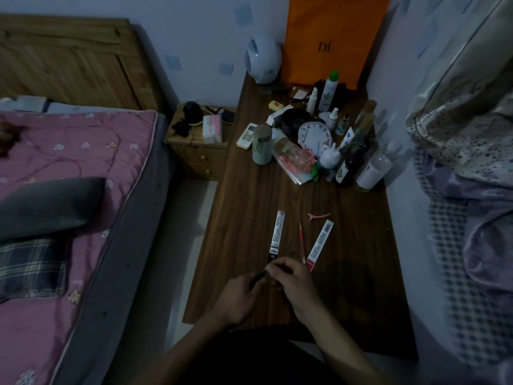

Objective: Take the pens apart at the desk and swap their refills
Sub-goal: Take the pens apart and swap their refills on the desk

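Note:
Both my hands meet over the near part of the dark wooden desk point(249, 207). My left hand point(238, 298) grips a black pen point(259, 276) around its barrel. My right hand point(288, 276) pinches the same pen at its upper end with curled fingers. Just beyond my hands lies a black-and-white refill packet point(276, 234). A red pen or refill point(301, 241) lies to its right, and a red-and-white refill packet point(320, 244) lies beside that. The light is dim, so small pen parts are hard to make out.
A pink hair clip point(318, 216) lies past the packets. Bottles, a small clock point(313, 136), a cup point(262, 144) and a remote crowd the desk's far half, with an orange bag point(333, 37) at the wall. A bed point(69, 190) runs along the left; bedding hangs at the right.

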`<action>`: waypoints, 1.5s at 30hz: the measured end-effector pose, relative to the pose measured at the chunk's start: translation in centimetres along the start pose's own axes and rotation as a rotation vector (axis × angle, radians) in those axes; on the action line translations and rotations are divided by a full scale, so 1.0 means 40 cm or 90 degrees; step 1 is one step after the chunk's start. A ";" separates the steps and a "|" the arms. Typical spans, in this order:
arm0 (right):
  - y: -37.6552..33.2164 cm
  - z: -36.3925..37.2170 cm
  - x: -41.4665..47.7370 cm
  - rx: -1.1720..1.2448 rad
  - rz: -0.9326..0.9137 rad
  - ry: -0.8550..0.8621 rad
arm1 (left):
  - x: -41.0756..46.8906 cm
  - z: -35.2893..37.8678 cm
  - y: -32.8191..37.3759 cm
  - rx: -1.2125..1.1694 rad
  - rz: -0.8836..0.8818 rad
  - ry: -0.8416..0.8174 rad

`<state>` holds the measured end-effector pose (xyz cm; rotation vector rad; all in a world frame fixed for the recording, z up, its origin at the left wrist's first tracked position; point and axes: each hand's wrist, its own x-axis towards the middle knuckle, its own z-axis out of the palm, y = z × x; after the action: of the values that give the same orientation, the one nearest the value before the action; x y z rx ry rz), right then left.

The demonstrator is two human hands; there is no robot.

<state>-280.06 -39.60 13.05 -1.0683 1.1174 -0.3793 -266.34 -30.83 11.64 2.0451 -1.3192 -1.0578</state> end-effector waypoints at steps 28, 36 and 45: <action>-0.014 0.040 -0.033 0.098 -0.045 0.005 | -0.014 -0.021 0.008 -0.094 -0.033 -0.018; -0.011 0.070 -0.026 0.104 -0.043 0.001 | -0.007 -0.057 -0.017 -0.097 -0.046 -0.032; -0.007 0.122 -0.012 0.060 -0.055 0.027 | -0.005 -0.106 -0.035 -0.086 -0.037 -0.068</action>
<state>-276.00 -36.96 13.70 -1.0313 1.0833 -0.5203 -262.17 -30.12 13.15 1.9619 -1.2096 -1.2624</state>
